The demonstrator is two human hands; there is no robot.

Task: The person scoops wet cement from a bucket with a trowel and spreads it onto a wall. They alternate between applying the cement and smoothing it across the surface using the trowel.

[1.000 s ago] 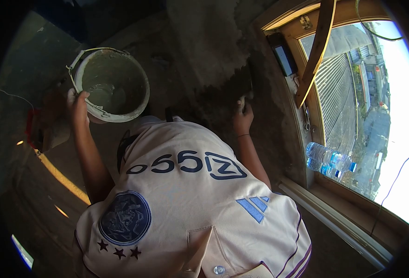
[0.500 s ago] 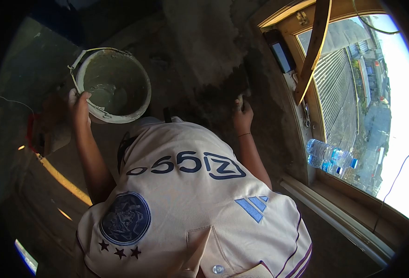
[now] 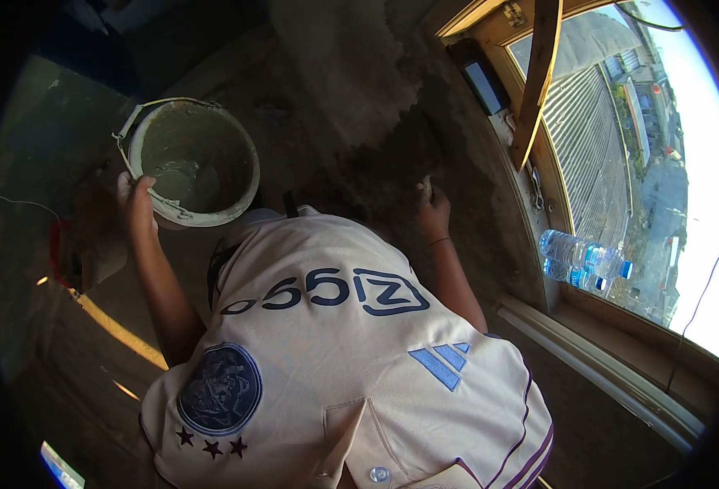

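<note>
A pale bucket (image 3: 213, 155) with grey wet material at its bottom is tilted toward me at the left. My left hand (image 3: 138, 200) is closed on its near left rim, beside the raised wire handle. At the right, my right hand (image 3: 433, 210) is closed around a small light-coloured handle (image 3: 427, 189). The far part of that tool is lost in the dark in front of the wall. A damp dark patch with a ragged edge (image 3: 392, 155) shows on the wall just beyond my right hand.
A wooden-framed window (image 3: 559, 187) with a slanting board (image 3: 536, 90) is at the right. Plastic bottles (image 3: 575, 257) and a dark phone-like device (image 3: 483, 85) are on its sill. Long pale rails (image 3: 595, 367) run below. A reddish object (image 3: 58, 244) lies far left.
My right hand has moved slightly right and down. The bucket appears slightly lower and a little to the left, with my left hand still on its rim. The window view has shifted slightly.
</note>
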